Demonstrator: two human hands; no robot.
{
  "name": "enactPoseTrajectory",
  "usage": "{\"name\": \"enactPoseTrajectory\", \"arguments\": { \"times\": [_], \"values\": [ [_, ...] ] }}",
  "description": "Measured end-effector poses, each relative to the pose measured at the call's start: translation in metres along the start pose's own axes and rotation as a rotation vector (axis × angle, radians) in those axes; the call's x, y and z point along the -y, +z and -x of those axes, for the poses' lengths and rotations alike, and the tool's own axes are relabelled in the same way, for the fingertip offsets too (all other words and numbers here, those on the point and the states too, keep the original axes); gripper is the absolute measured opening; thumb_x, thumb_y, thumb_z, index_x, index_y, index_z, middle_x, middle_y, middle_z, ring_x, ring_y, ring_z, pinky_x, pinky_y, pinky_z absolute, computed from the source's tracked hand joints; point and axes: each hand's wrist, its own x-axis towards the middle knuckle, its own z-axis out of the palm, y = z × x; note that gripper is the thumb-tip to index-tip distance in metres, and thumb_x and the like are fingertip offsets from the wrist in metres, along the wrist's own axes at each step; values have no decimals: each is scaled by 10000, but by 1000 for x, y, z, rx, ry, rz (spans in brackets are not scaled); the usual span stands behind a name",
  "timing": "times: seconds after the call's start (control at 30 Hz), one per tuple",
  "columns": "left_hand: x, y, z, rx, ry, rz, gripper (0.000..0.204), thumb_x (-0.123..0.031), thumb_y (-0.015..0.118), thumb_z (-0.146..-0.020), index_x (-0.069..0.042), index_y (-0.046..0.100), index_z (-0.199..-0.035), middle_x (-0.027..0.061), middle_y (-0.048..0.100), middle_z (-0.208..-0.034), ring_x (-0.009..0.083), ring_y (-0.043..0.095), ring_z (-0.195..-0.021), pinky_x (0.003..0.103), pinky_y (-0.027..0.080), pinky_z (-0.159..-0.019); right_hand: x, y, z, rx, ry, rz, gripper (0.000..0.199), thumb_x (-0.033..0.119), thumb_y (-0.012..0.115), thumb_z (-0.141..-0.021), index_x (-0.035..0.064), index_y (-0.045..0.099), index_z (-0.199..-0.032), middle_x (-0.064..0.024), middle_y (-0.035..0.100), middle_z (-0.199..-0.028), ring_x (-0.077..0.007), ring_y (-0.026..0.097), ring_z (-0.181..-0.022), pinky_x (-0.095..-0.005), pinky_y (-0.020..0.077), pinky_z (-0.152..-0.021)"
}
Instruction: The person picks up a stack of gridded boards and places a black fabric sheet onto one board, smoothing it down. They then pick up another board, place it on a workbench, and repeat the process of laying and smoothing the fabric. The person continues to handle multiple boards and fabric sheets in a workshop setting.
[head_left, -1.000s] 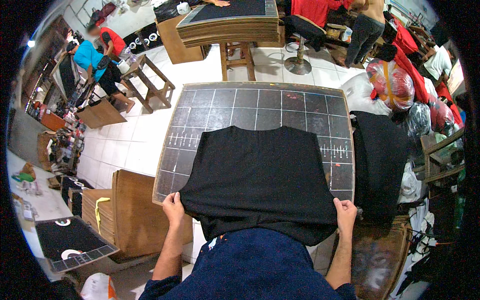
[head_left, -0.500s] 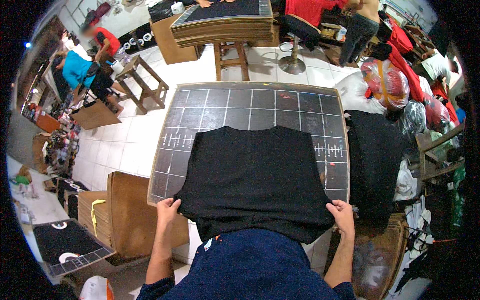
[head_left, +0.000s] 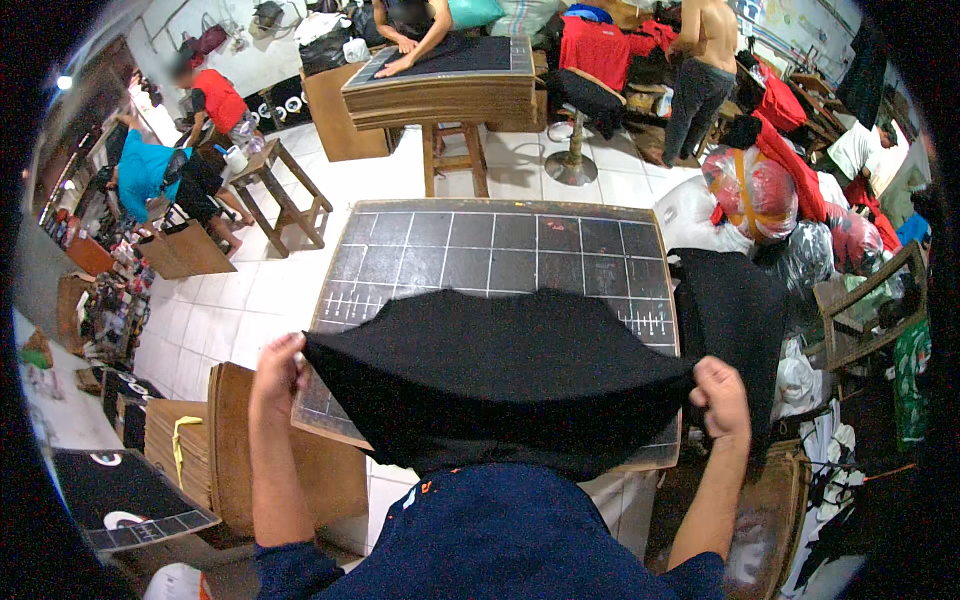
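Note:
A black fabric piece (head_left: 500,345), perhaps a garment panel, is stretched sideways between my hands. My left hand (head_left: 279,375) pinches its left corner out past the left edge of a dark board (head_left: 430,245) marked with a white grid. On the other side, my right hand (head_left: 719,397) grips the right corner in closed fingers, raised near the board's right edge. The far edge of the cloth rests over the middle of the board. Its near part sags and hangs down in front of my dark blue shirt.
Stacked brown boards (head_left: 265,450) stand at the lower left. More black cloth (head_left: 735,340) lies right of the board, with plastic-wrapped bundles (head_left: 750,190) beyond. Across the room a person works at a board stack (head_left: 440,100). A wooden stool (head_left: 280,195) stands at the left near other people.
Both hands have moved outward and up, pulling the black fabric's corners apart. The cloth has gone from lying fairly flat to being stretched and partly lifted. My view has tilted up a little.

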Motion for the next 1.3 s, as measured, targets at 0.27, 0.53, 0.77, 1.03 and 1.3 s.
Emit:
{"name": "enactPoseTrajectory", "arguments": {
  "times": [0.27,0.53,0.77,1.03,1.3],
  "values": [
    [-194,13,-1,53,477,167,310,-322,523,-1075,-33,623,-1126,41,641,-777,111,496,-367,229,391,-322,191,8,-32,-177,-357,-172,211,331,613,-1036,132,678,-1062,16,716,-842,-62,526,-467,-205,368,-381],
    [-237,48,-76,228,451,140,381,-337,580,-1035,15,597,-1180,197,706,-1063,343,755,-801,454,639,-640,250,20,-109,-70,-361,-266,355,298,604,-1032,139,613,-1349,-28,711,-1156,-168,692,-924,-319,546,-724],
    [-231,63,-166,339,379,144,405,-317,557,-1040,-4,539,-1296,192,666,-1174,379,744,-904,470,638,-712,240,-23,-226,126,-298,-230,431,365,627,-1012,154,570,-1385,-34,641,-1281,-216,657,-1058,-367,503,-906],
    [-216,125,-313,345,151,79,447,-326,443,-1068,-17,529,-1379,197,627,-1302,347,711,-1023,517,584,-893,238,4,-358,158,-159,-300,396,290,640,-1001,61,592,-1320,-109,675,-1266,-307,669,-1092,-455,513,-995],
    [-270,170,-358,199,483,427,406,-310,397,-1104,18,628,-1169,168,711,-1109,279,701,-1026,410,572,-955,296,40,-365,143,-439,-514,459,279,496,-1076,-39,513,-1407,-202,609,-1389,-318,607,-1269,-447,450,-1137]
  ]
}}
